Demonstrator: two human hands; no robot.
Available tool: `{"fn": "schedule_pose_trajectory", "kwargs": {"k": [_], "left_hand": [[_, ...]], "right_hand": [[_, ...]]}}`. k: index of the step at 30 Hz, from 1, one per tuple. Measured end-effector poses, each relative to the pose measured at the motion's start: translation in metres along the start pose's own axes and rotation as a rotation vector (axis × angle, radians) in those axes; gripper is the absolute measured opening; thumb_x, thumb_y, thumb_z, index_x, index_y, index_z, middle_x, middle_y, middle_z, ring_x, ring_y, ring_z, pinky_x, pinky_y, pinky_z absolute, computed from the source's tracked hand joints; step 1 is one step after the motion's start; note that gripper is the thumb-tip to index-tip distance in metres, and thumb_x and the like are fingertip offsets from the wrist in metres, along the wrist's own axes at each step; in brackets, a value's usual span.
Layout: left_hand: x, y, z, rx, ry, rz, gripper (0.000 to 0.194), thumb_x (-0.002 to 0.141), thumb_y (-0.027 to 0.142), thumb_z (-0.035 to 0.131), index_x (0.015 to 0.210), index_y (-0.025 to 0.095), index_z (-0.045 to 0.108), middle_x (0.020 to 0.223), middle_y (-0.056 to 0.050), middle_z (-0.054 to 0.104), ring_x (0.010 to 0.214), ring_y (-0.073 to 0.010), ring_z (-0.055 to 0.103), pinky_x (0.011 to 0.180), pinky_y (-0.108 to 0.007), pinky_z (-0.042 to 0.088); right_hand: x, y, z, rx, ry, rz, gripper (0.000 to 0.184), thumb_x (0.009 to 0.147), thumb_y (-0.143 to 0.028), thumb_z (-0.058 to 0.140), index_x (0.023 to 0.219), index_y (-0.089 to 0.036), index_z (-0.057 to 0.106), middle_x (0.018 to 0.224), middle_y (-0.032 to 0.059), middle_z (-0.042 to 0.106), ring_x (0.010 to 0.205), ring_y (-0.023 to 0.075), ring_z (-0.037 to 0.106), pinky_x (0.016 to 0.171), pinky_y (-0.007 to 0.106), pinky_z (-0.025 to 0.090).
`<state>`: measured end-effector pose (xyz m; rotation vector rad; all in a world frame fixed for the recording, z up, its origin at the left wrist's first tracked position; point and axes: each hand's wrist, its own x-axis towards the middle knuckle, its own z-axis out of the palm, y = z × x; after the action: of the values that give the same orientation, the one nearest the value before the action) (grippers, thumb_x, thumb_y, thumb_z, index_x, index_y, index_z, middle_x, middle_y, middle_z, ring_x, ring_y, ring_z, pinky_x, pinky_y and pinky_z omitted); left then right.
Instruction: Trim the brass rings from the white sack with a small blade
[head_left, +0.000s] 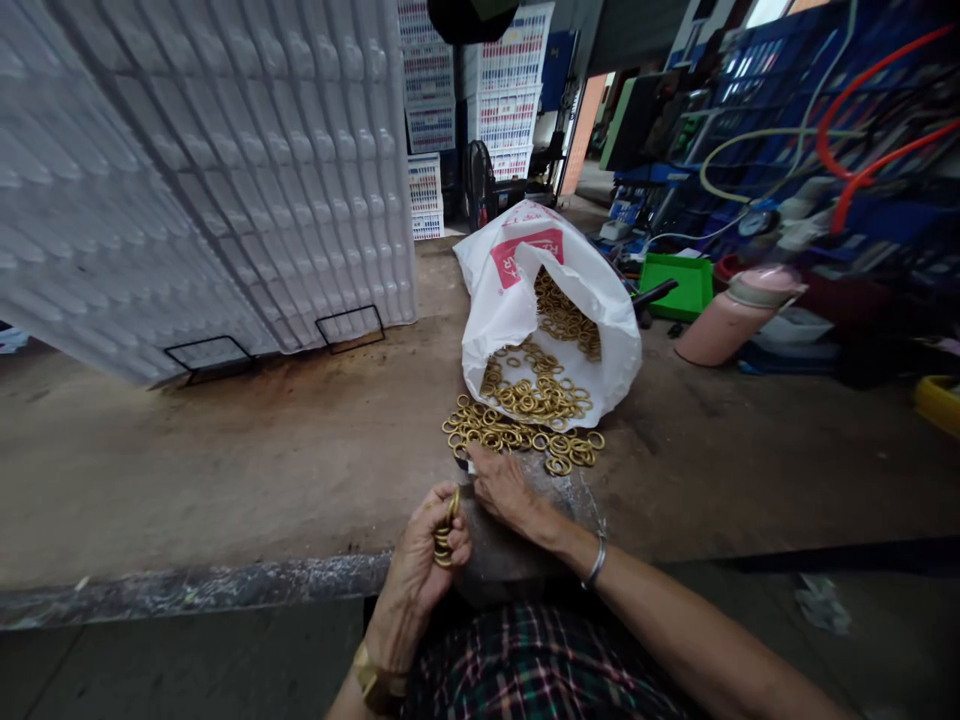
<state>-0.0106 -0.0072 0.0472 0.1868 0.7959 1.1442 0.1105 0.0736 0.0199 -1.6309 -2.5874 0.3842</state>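
Note:
My left hand (416, 560) is closed around a stack of brass-coloured rings (443, 548), held above the table near its front edge. At the near edge of a loose pile of the same rings (510, 436) is my right hand (508, 490), its fingers bent and close together. A small white and dark piece (469, 466) shows at those fingertips; what it is I cannot make out. Behind the pile a white plastic sack (621, 375) lies on its side with its mouth towards me, and more rings (544, 398) spill out of it.
Tall stacks of ribbed translucent trays (315, 170) stand on the table (225, 490) at left, by black wire stands (350, 328). To the right are a pink bottle (739, 318), a green tray (675, 283) and orange hoses (844, 180). White crates (510, 70) are stacked behind.

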Motion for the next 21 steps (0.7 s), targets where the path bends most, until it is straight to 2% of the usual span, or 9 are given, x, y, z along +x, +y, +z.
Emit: {"fn": "schedule_pose_trajectory", "kwargs": {"k": [4,9,13,17,21], "left_hand": [[0.002,0.005,-0.009,-0.042,-0.02,-0.011,0.029,0.064,0.019,0.066,0.09,0.017,0.053,0.058,0.003,0.053,0.041,-0.004,0.041,0.036,-0.012,0.026],[0.0,0.01,-0.016,-0.107,-0.012,-0.007,0.027,0.063,0.017,0.065,0.088,0.012,0.058,0.073,-0.006,0.063,0.057,-0.0115,0.056,0.038,-0.015,0.035],[0.002,0.008,-0.019,-0.138,0.033,-0.016,0.019,0.064,0.021,0.069,0.078,0.012,0.06,0.076,-0.008,0.065,0.064,-0.0156,0.061,0.039,-0.016,0.038],[0.004,0.004,-0.021,-0.135,0.094,0.021,0.021,0.062,0.022,0.073,0.068,0.013,0.056,0.067,-0.003,0.063,0.059,-0.012,0.059,0.039,-0.015,0.037],[0.004,0.001,-0.018,-0.022,0.113,0.092,0.024,0.063,0.026,0.073,0.071,0.014,0.054,0.064,0.0,0.059,0.054,-0.0086,0.054,0.038,-0.014,0.037]], "right_hand": [[0.009,-0.007,0.004,-0.013,0.034,0.012,0.043,0.077,-0.009,0.041,0.119,-0.017,0.039,0.092,0.0082,0.065,0.082,0.019,0.061,0.064,0.026,0.039],[0.015,-0.01,0.006,-0.047,0.034,0.068,0.031,0.08,-0.012,0.041,0.11,-0.019,0.044,0.084,0.0087,0.066,0.075,0.0216,0.063,0.06,0.028,0.038],[0.014,-0.007,0.005,-0.029,0.056,0.057,0.035,0.075,-0.009,0.044,0.109,-0.018,0.044,0.084,0.0072,0.066,0.075,0.021,0.062,0.058,0.026,0.034],[0.008,-0.002,0.005,0.061,0.061,-0.016,0.033,0.072,-0.006,0.043,0.102,-0.017,0.049,0.08,0.0055,0.065,0.072,0.0174,0.06,0.059,0.024,0.032],[-0.003,0.001,0.003,0.265,0.116,-0.074,0.025,0.077,-0.01,0.043,0.099,-0.019,0.051,0.08,0.0027,0.064,0.071,0.0135,0.057,0.062,0.021,0.034]]}}
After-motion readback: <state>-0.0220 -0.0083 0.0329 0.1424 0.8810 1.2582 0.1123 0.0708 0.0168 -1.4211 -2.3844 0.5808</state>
